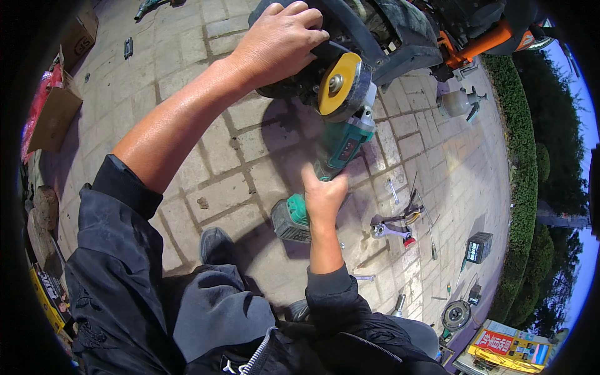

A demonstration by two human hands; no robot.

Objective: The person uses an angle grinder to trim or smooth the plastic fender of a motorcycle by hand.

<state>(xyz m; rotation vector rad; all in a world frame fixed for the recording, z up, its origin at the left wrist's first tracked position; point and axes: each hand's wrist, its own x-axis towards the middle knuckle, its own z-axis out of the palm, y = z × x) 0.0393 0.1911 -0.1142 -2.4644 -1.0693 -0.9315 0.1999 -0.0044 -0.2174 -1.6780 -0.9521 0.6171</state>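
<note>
A cordless angle grinder (349,149) with a teal body, a round yellow disc (337,83) and a dark guard is held in my right hand (325,195). My fingers wrap round its grip, just above the battery end (291,220). The disc points up toward a black vehicle part (337,28), close beside it; whether they touch I cannot tell. Over this part my left hand (278,44) lies with curled fingers, gripping its edge. The black part belongs to a larger machine with an orange frame (481,47), cut off by the upper edge.
On the paving (237,150) right of me lie a purple-and-black tool (390,229), a screwdriver (432,247) and a wrench (394,192). Farther right are a battery pack (479,248), a round metal part (456,315) and a spray bottle (461,103). A cardboard box (56,119) stands left.
</note>
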